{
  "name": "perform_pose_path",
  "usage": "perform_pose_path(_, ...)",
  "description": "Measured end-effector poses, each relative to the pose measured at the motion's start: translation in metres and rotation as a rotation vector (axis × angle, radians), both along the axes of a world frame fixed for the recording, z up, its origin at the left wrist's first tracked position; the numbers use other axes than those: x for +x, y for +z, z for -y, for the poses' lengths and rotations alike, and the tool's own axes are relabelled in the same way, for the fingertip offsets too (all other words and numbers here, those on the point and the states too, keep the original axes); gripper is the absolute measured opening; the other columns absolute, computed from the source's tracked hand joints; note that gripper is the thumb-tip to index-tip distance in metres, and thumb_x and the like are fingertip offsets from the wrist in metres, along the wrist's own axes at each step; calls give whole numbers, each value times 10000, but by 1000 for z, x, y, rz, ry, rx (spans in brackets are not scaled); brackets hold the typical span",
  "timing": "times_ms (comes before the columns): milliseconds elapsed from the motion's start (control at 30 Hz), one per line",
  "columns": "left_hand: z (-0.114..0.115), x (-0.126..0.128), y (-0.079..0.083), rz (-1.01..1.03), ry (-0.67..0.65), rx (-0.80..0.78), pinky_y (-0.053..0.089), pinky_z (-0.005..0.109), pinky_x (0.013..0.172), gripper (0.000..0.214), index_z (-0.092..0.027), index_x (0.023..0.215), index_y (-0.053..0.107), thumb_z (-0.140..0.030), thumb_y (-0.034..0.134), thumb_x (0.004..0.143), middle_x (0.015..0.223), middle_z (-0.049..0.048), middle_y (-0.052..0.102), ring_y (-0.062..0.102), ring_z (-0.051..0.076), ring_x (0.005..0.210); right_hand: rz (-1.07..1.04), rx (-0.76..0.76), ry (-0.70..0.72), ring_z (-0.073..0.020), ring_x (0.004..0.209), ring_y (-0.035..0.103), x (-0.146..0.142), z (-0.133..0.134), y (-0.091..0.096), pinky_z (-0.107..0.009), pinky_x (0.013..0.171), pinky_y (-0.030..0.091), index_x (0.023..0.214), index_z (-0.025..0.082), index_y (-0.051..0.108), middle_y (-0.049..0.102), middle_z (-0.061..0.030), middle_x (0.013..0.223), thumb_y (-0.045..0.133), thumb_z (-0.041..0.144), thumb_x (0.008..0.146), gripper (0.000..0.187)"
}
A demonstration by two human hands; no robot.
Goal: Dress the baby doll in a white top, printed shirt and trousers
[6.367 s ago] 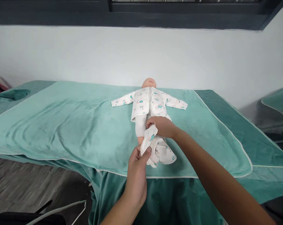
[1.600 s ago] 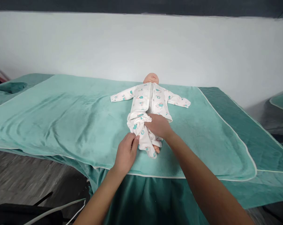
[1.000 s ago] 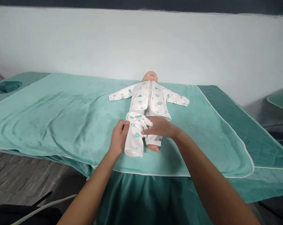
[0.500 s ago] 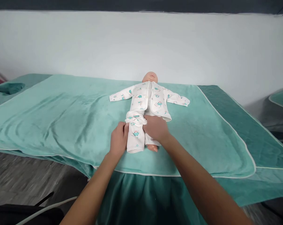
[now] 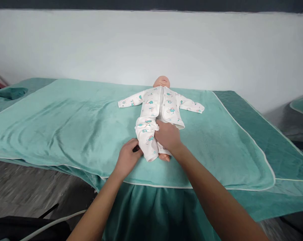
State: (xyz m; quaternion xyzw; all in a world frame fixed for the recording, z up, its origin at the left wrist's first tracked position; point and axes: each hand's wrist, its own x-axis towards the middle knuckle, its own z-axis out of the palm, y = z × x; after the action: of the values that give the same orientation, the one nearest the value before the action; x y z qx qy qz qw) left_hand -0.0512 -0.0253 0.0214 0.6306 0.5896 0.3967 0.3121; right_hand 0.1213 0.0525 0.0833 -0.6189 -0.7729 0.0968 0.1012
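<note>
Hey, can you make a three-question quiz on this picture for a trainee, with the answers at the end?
1. True or false: the front edges of the jacket on the doll meet all the way down.
2. Multiple choice: the person's right hand is at
a) the jacket's sleeve
b) the bunched top of the pants
c) the doll's head
3. Short answer: which part of the doll shows bare just beyond the end of the pants?

Key:
1. False; they stand apart.
2. b
3. A foot.
</note>
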Motion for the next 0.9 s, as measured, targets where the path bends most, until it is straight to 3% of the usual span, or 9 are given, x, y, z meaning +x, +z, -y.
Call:
perform_pose_path(167, -22, -8, 3, -22, 142, 68, 369, 283, 692, 81, -206, 721, 616, -151, 557, 728, 787, 0, 594, 537, 175, 760, -13, -2, -18, -284, 878, 679, 2, -1, -3, -310, 629, 323, 1065, 245, 665, 743, -90, 946, 519, 266, 886, 232)
perform_pose_path(333, -45, -4, 6, -262, 331, 93, 304, 309, 640, 87, -221, 777, 627, -193, 554, 817, 870, 33, 647, 551, 206, 788, -47, 10, -33, -247, 832, 651, 2, -2, -3, -300, 612, 288, 1037, 236, 661, 736, -77, 926, 470, 285, 918, 230)
perform_pose_path(433, -43, 1, 0, -397, 352, 118, 273, 323, 630, 99, -214, 754, 573, -202, 548, 849, 866, 59, 633, 553, 233, 839, -75, -14, -40, -241, 820, 646, 4, -2, -3, -302, 602, 275, 1001, 239, 653, 733, -58, 903, 480, 304, 910, 206)
perform_pose_path(500, -40, 1, -5, -302, 339, 132, 327, 318, 668, 51, -215, 810, 591, -183, 559, 832, 891, 54, 638, 566, 226, 863, -107, -30, -11, -240, 831, 649, 8, -1, -2, -300, 614, 294, 997, 246, 643, 732, -39, 902, 515, 335, 894, 187)
perform_pose_path(600, -44, -6, -6, 96, 332, 126, 433, 304, 792, 175, -217, 965, 643, -179, 568, 813, 967, 38, 673, 608, 194, 904, -225, -79, 83, -224, 854, 649, 18, 5, 2, -298, 662, 358, 1009, 241, 629, 727, -18, 929, 572, 394, 884, 205)
perform_pose_path(667, -55, -9, 3, 343, 318, 129, 466, 304, 857, 182, -210, 992, 660, -230, 599, 821, 1000, 40, 696, 630, 188, 956, -405, -114, 167, -203, 906, 651, 28, 9, 8, -297, 731, 418, 1042, 239, 624, 725, -9, 1002, 606, 405, 887, 228)
perform_pose_path(733, -70, -8, 18, 457, 290, 148, 476, 308, 894, 185, -206, 982, 675, -288, 648, 818, 1036, 44, 709, 637, 194, 1008, -650, -93, 235, -186, 965, 649, 39, 11, 15, -300, 810, 462, 1060, 240, 627, 716, -9, 1058, 613, 391, 906, 216)
perform_pose_path(833, -96, 1, 46, 368, 194, 152, 482, 325, 903, 214, -220, 1004, 686, -310, 682, 810, 1132, 38, 699, 627, 209, 1058, -908, 116, 187, -178, 983, 643, 52, 3, 21, -318, 853, 490, 1035, 242, 627, 700, -25, 1083, 574, 348, 948, 147)
perform_pose_path(900, -111, 10, 60, 155, 70, 136, 480, 350, 918, 233, -236, 1024, 681, -289, 702, 798, 1178, 34, 671, 597, 229, 1095, -840, 276, 100, -189, 965, 640, 56, -9, 19, -330, 821, 493, 1037, 244, 605, 684, -34, 1095, 607, 318, 932, 129)
